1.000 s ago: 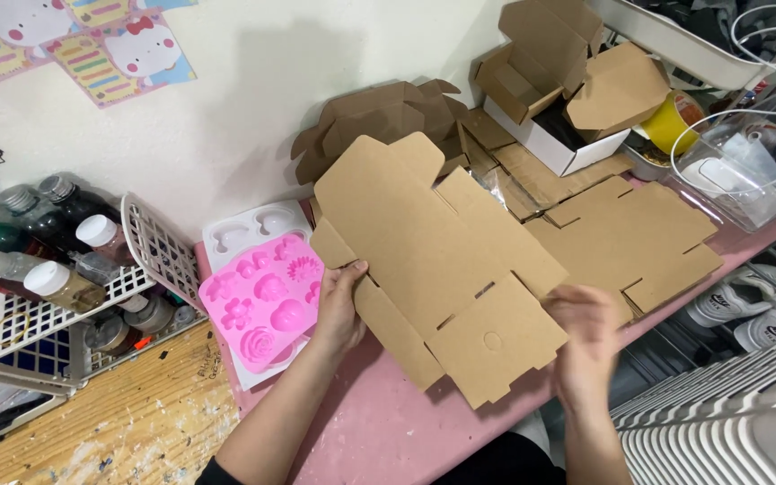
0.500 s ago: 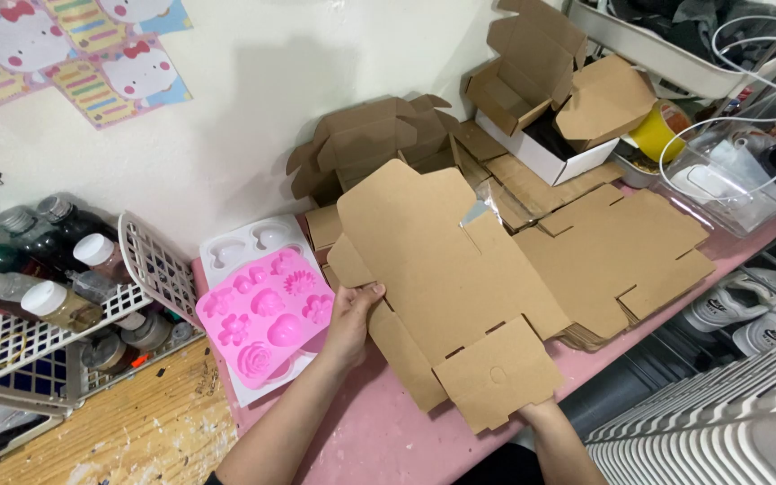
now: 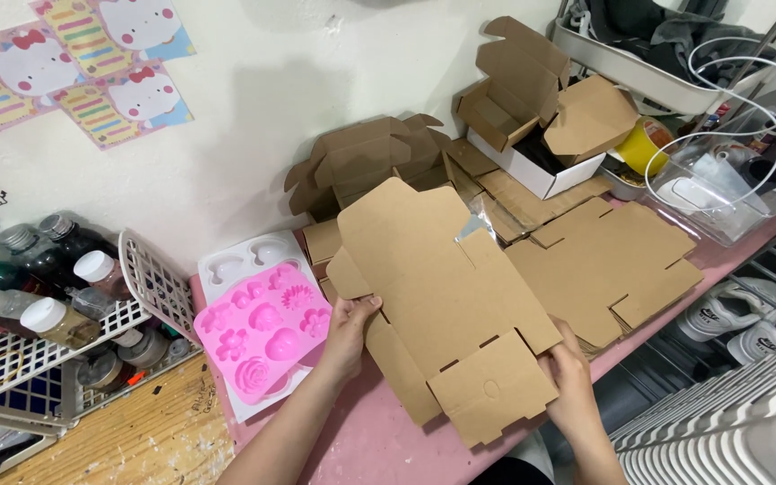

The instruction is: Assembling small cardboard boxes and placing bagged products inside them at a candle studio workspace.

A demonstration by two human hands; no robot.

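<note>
Since a second ago the flat brown die-cut cardboard box blank (image 3: 446,301) has turned slightly on the pink bench (image 3: 361,445). The right hand (image 3: 572,391) has shifted to its lower-right flap; the left hand (image 3: 348,328) pinches the left edge. An open assembled box (image 3: 541,112) holds something dark; a white basket (image 3: 150,292) holds bottles.

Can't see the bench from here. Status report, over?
Left hand and right hand grip flat cardboard box blank. Pink mould sits left; flat stack right.
</note>
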